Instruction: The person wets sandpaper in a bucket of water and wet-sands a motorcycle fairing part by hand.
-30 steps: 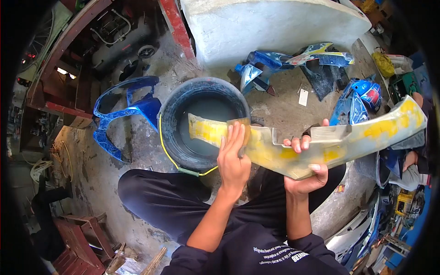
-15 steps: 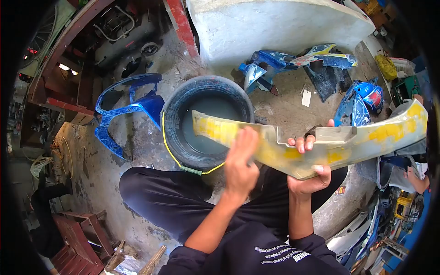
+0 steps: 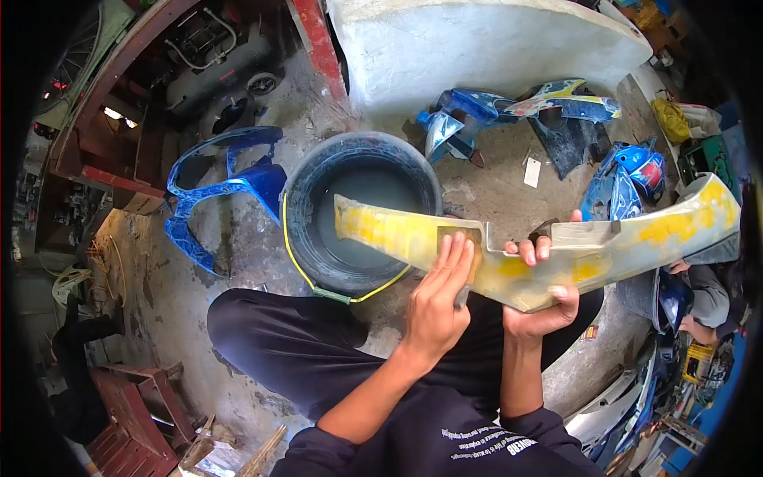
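Head view. Yellow-patched panel (image 3: 590,269) held up off the floor (image 3: 266,258), narrow end reaching over the right rim of the bucket (image 3: 302,179); any drips would probably fall inside. Right hand (image 3: 540,310) grips mid-length, thumb on near face, fingers curled over far edge, presumably steadying it. Left hand (image 3: 441,310) holds a brownish sheet (image 3: 474,240) against the surface, fingers extended, likely spreading pressure evenly.

Bright centre, dim left side, black corners, fisheye-bent edges
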{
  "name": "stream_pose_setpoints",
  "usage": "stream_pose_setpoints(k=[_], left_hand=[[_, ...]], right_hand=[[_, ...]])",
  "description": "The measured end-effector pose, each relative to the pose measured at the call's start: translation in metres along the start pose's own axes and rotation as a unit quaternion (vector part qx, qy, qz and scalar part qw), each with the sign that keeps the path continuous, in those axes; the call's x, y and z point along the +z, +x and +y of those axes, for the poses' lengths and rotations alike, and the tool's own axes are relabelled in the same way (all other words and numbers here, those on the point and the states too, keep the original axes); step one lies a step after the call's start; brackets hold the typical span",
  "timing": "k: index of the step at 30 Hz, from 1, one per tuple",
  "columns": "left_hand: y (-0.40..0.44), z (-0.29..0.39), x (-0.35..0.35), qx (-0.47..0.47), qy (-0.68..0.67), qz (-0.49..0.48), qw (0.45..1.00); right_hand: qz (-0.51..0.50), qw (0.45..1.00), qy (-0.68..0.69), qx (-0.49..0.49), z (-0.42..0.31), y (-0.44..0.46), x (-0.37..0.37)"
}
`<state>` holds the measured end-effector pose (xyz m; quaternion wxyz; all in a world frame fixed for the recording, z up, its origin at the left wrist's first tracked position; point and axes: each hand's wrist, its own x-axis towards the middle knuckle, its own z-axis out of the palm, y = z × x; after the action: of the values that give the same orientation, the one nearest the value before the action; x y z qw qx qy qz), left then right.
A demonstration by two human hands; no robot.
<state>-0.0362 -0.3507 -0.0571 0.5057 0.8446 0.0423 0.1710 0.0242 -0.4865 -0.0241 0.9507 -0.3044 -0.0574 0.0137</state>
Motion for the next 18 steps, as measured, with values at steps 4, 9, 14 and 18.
stream_pose_setpoints(k=[4,9,14,18], left_hand=[[0.015,-0.044,-0.007,-0.055,0.034,0.053,0.997],[-0.001,0.0,-0.002,0.001,-0.006,-0.022,1.0],[0.019,-0.042,0.001,-0.06,0.032,0.064,0.996],[-0.005,0.01,0.006,-0.004,-0.028,-0.018,0.999]], right_hand=[[0.016,1.0,-0.005,0.005,0.005,-0.003,0.003],[0.001,1.0,-0.007,-0.004,0.002,-0.001,0.001],[0.009,1.0,-0.016,-0.002,0.005,-0.002,0.005],[0.013,1.0,-0.02,-0.014,0.003,0.0,0.004]])
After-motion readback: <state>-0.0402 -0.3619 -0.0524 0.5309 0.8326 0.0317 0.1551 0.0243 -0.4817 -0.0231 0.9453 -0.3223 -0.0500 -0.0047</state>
